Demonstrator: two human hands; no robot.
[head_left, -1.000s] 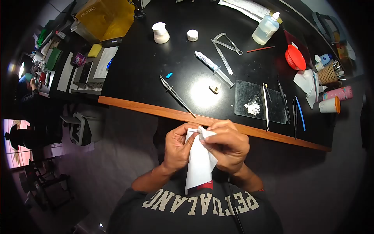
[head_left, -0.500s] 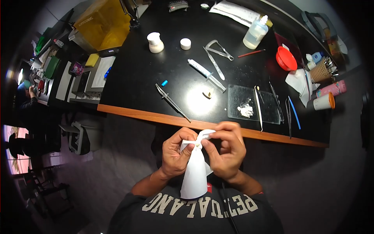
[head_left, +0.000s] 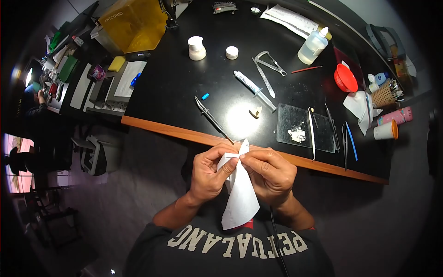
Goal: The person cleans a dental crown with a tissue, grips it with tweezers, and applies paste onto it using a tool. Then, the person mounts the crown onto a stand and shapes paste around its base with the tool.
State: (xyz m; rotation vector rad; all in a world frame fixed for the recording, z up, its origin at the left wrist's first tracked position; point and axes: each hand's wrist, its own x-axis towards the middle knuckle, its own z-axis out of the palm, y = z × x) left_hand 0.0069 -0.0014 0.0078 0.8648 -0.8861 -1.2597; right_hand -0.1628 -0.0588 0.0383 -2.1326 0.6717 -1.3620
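Note:
A white paper tissue [head_left: 241, 198] is pinched between both hands just in front of the table edge, its loose end hanging toward my chest. My left hand [head_left: 210, 171] has its thumb and fingers closed on a folded part of it. My right hand [head_left: 272, 173] grips the same tissue with thumb and fingertips at the bunched middle. Whether anything small sits inside the folds is hidden. Closest on the table are metal tweezers [head_left: 214, 121], a small gold-and-cream piece [head_left: 255, 112] and a glass slab [head_left: 286, 122] bearing white paste [head_left: 296, 135].
On the black table [head_left: 170, 87] lie a syringe [head_left: 254, 88], a caliper [head_left: 270, 64], a blue capsule-like piece [head_left: 205, 96], a jar [head_left: 197, 49] and a squeeze bottle [head_left: 314, 46]. A red bowl [head_left: 345, 78] and a paper cup [head_left: 386, 130] stand right. Another person [head_left: 34, 99] sits far left.
My right fingers have come down over the tissue's bunched middle, and its upper tip now points up. The hanging end has swung slightly right. The view has shifted a little.

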